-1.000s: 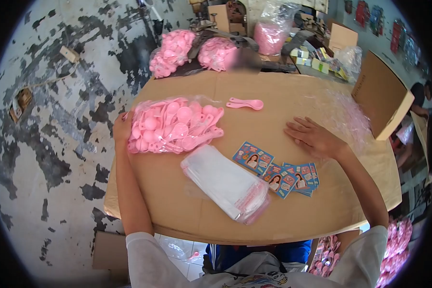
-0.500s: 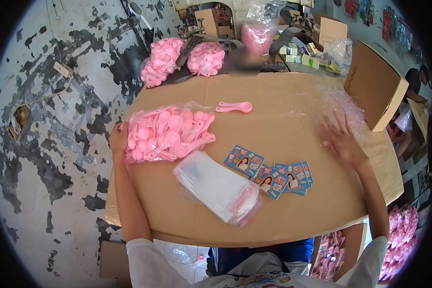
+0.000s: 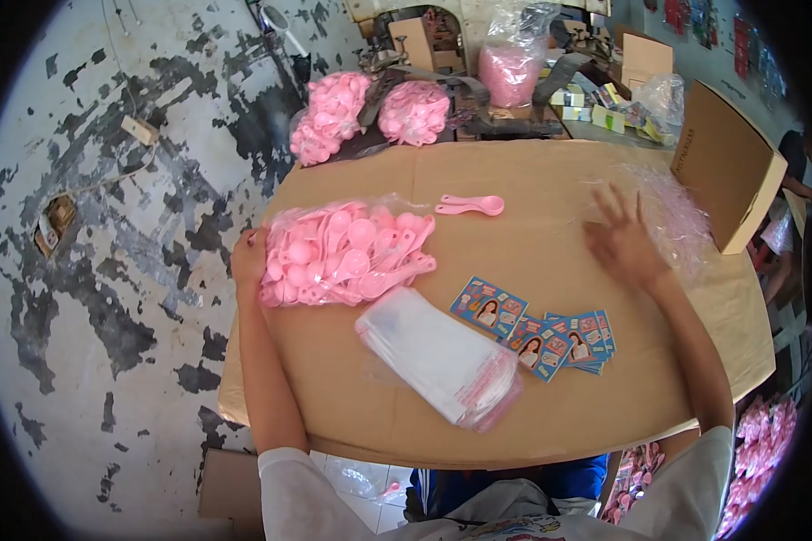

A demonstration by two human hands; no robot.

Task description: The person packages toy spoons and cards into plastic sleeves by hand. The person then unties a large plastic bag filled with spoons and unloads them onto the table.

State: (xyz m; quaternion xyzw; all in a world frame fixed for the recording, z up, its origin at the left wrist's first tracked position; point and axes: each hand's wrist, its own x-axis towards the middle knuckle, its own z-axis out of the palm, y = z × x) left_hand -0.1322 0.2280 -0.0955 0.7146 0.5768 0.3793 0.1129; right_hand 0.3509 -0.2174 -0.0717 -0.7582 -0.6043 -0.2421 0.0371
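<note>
At the left end of a clear plastic bag of pink measuring spoons [image 3: 347,252], my left hand [image 3: 249,257] is closed on the bag's edge; part of its fingers is hidden behind the plastic. My right hand [image 3: 624,239] is held over the right side of the table with fingers apart and nothing in it, slightly blurred. A pair of loose pink spoons [image 3: 469,206] lies between the two hands. In front of the bag is a stack of clear plastic sleeves [image 3: 438,356], with several blue printed cards [image 3: 541,347] fanned out beside it.
Crumpled clear plastic [image 3: 672,216] lies by an upright cardboard box [image 3: 726,171] at the table's right edge. Two more bundles of pink spoons [image 3: 413,113] and a bag of pink pieces [image 3: 512,77] stand behind the brown-covered table [image 3: 379,424]. A person [image 3: 789,198] is at far right.
My right hand has moved left, away from the crumpled plastic, its fingers bending more. My left hand stays at the bag. The whole view has shifted slightly.
</note>
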